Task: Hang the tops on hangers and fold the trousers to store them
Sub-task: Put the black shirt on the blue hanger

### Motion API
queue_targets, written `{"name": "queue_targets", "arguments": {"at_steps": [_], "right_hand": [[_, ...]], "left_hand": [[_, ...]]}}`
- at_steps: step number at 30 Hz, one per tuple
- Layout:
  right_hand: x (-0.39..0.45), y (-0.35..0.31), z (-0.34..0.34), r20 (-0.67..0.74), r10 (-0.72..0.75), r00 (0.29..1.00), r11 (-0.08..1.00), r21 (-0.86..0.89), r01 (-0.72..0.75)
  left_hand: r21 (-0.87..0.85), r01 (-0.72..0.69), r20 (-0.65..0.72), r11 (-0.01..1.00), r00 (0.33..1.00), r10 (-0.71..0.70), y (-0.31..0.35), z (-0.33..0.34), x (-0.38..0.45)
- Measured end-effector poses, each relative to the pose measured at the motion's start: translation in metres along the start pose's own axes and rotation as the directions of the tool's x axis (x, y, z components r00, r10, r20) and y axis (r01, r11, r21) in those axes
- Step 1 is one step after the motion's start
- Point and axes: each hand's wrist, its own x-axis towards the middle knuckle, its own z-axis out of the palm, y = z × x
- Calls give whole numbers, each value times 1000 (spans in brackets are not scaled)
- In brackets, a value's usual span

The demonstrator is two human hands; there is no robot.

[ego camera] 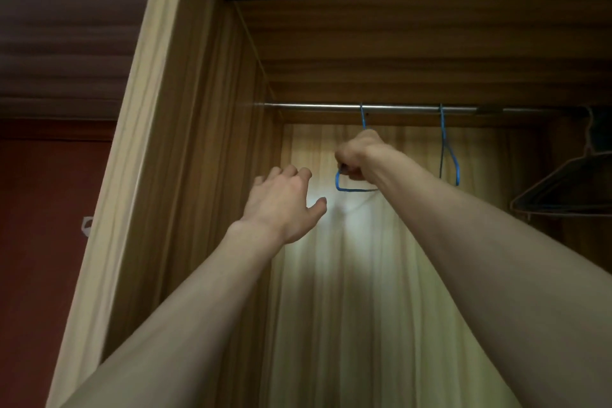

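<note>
A blue wire hanger point(344, 188) hangs by its hook from the metal rail point(314, 106) inside the wooden wardrobe point(205, 142); the right hand point(359, 156) is raised to it, fingers curled round its upper part, the arm stretched up and forward; the left hand point(284, 202) is lifted just left of and below the hanger, apart from it, fingers loosely spread and holding nothing; a second blue hanger point(448, 159) hangs further right on the rail, and a dark hanger point(563, 189) beyond that.
</note>
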Motion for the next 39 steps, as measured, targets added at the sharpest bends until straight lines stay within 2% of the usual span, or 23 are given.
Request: {"name": "queue_targets", "arguments": {"at_steps": [2,4,8,15,20,25,29,35,39], "right_hand": [[1,10,-8,14,57,998,990,127,-59],[3,17,-17,-32,57,998,986,161,-51],[9,20,-37,-218,-41,975,989,133,71],[13,41,-40,-296,-134,946,988,36,151],[4,54,-41,-403,-228,886,962,46,268],[-31,78,-43,-404,-301,864,945,-3,328],[-79,109,-40,-391,-356,849,928,-38,372],[-165,162,-37,-316,-359,878,933,-90,349],[-227,203,-46,-277,-350,895,936,-152,318]], "left_hand": [[-22,-10,2,1000,1000,10,3,3,-2],[-46,-25,12,999,1000,25,6,5,-4],[-66,-43,5,997,999,43,9,3,-6],[-182,-49,-69,982,997,37,13,0,-14],[-208,-41,-71,977,997,27,15,0,-16],[-240,-41,-63,970,998,27,20,7,-26],[-334,-38,-69,942,998,16,28,18,-44],[-580,-27,-46,814,999,0,50,48,-91],[-675,-35,-18,737,999,31,68,67,-129]]}}
